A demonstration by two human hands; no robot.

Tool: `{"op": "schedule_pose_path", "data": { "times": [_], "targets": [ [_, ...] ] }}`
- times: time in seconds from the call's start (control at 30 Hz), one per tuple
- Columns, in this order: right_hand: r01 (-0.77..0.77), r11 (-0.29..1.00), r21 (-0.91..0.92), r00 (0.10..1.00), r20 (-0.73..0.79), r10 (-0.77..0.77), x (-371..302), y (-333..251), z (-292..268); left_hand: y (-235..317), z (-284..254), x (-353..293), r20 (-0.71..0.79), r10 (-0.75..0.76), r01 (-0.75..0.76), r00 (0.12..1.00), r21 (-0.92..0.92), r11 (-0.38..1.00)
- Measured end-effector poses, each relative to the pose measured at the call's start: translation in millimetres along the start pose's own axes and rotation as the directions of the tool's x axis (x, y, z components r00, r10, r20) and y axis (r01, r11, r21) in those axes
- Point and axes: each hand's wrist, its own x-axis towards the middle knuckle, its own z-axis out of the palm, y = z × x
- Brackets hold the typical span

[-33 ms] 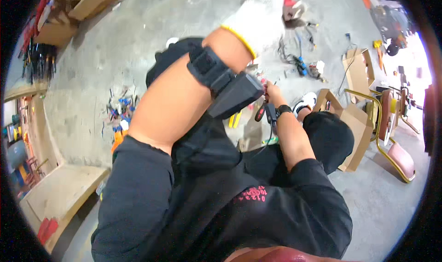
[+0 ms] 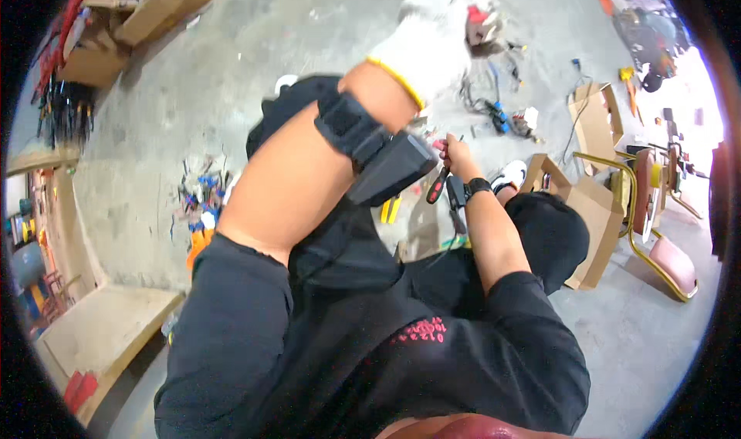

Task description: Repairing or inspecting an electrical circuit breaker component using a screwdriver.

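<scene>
My left hand (image 2: pixel 434 42), in a white knitted glove with a yellow cuff, reaches forward to the upper middle of the view. Its fingers are smeared and partly cut off by the top edge. Close beside it is a red and whitish object (image 2: pixel 482 24), whose kind is unclear. A black box-shaped device (image 2: pixel 394 169) is strapped to my left forearm. My bare right hand (image 2: pixel 459 160) is closed around a slim tool with a red-and-black handle (image 2: pixel 438 185); its working end is hard to make out. A similar device (image 2: pixel 457 194) sits at my right wrist.
Tangled cables with a blue connector (image 2: pixel 499 121) lie on the concrete floor ahead. Open cardboard boxes (image 2: pixel 598 215) and a gold-framed chair (image 2: pixel 664 265) are at right. To the left are a heap of small coloured parts (image 2: pixel 202 196) and a pale wooden bench (image 2: pixel 108 319).
The whole view has shifted slightly. Both hands stay in nearly the same places, and the red-and-black handle below my right hand shows a little more fully.
</scene>
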Motion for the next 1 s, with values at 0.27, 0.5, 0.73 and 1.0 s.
{"op": "schedule_pose_path", "data": {
  "times": [0.27, 0.5, 0.73, 1.0],
  "targets": [
    [0.628, 0.773, 0.091, 0.766, 0.102, -0.634, -216, -234, -42, -18, 71, -15, 0.103, 0.072, -0.066, 0.992, -0.058, 0.996],
    [0.649, 0.739, 0.181, 0.715, 0.184, -0.674, -272, -212, -62, -48, 98, -29, 0.022, 0.157, -0.155, 0.987, 0.344, 0.926],
    [0.733, 0.662, -0.157, 0.680, 0.202, -0.704, -270, -214, -70, -63, 101, -10, 0.182, 0.201, -0.270, 0.963, 0.620, 0.736],
    [0.763, 0.640, 0.085, 0.620, 0.179, -0.763, -275, -205, -104, -96, 120, 9, 0.437, 0.238, -0.464, 0.868, 0.537, 0.705]
  ]
}}
